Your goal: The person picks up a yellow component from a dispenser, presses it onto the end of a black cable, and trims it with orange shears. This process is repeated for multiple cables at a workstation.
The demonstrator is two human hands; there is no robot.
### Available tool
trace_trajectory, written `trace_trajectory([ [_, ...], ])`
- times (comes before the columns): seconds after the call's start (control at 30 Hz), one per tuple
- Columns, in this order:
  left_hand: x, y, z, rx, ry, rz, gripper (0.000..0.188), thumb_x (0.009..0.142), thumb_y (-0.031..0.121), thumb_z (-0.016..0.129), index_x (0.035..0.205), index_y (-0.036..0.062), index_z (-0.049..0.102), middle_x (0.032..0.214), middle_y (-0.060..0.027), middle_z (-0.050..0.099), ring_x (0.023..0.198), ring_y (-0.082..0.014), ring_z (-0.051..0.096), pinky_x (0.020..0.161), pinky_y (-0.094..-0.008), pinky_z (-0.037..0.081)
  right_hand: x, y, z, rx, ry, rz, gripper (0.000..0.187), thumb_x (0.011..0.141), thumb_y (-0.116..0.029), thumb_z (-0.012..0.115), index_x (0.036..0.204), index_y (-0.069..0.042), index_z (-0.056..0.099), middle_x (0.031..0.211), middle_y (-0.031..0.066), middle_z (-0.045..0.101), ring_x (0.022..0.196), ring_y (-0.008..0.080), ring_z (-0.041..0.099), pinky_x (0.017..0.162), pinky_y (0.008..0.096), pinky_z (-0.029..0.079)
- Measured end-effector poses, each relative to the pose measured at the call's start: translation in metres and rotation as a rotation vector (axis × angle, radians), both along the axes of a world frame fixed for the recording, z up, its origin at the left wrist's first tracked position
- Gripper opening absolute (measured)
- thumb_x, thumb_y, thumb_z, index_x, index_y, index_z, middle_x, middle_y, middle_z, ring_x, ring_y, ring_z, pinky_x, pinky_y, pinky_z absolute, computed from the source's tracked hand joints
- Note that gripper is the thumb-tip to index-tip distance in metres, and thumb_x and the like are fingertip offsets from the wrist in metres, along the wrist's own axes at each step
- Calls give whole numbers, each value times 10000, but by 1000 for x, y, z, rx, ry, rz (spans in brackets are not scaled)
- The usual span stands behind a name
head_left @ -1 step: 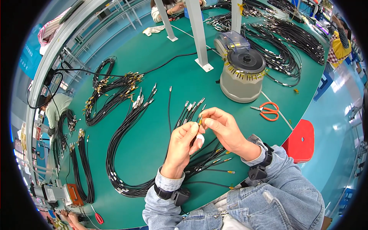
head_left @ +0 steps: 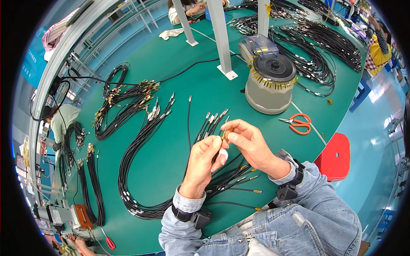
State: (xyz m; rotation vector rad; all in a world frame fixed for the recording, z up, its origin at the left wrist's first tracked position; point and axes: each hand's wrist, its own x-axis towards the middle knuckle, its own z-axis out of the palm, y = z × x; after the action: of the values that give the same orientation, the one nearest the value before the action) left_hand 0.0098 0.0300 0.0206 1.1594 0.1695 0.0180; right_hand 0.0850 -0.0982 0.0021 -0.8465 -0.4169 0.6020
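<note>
Above the green table, my left hand [head_left: 203, 158] pinches a thin black cable close to its end. A small piece of yellow tape [head_left: 223, 135] shows at that cable end, between the two hands. Thumb and forefinger of my right hand [head_left: 248, 144] close on the same taped end from the right. White wrapping covers one fingertip of my left hand. Behind the hands lie several loose cable ends with silver connectors [head_left: 212, 118]. More black cables [head_left: 232, 182], some with yellow-taped ends, run beneath my wrists.
Beyond my right hand stands a round tape dispenser [head_left: 270, 87], with orange-handled scissors [head_left: 300, 123] near it. A curved bundle of black cables [head_left: 128, 170] lies left. Grey metal posts [head_left: 222, 47] rise from the table. A red stool [head_left: 335, 158] is at right; other people work around.
</note>
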Motion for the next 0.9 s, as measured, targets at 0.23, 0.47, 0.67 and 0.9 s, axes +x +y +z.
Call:
trace_trajectory([
  [0.23,3,0,-5,-28,26,-92,287,951,253,460,787,30,536,548,0,491,360,-28,295,350,-172,218,11,0,-21,81,-51,148,100,868,-94,589,893,3,580,885,43,540,799,125,532,757,261,439],
  [0.47,1,12,-12,-200,2,-233,301,947,277,477,810,29,577,547,1,493,408,-38,377,381,-168,250,15,-2,-19,91,-58,187,102,852,-99,606,878,-1,615,842,35,601,792,110,549,763,253,433],
  [0.67,5,-5,-23,100,45,-92,220,909,201,542,858,-11,567,596,-32,551,445,-77,459,426,-196,355,42,-42,12,-335,-410,-112,139,875,-120,573,866,11,619,843,36,594,774,103,550,710,244,448],
  [0.9,4,-29,-52,1349,-326,-86,235,804,97,637,1020,5,614,939,-98,630,865,-219,598,733,-305,471,132,-131,38,-671,-578,-744,203,864,-190,580,883,5,634,840,7,604,820,80,521,770,243,409],
])
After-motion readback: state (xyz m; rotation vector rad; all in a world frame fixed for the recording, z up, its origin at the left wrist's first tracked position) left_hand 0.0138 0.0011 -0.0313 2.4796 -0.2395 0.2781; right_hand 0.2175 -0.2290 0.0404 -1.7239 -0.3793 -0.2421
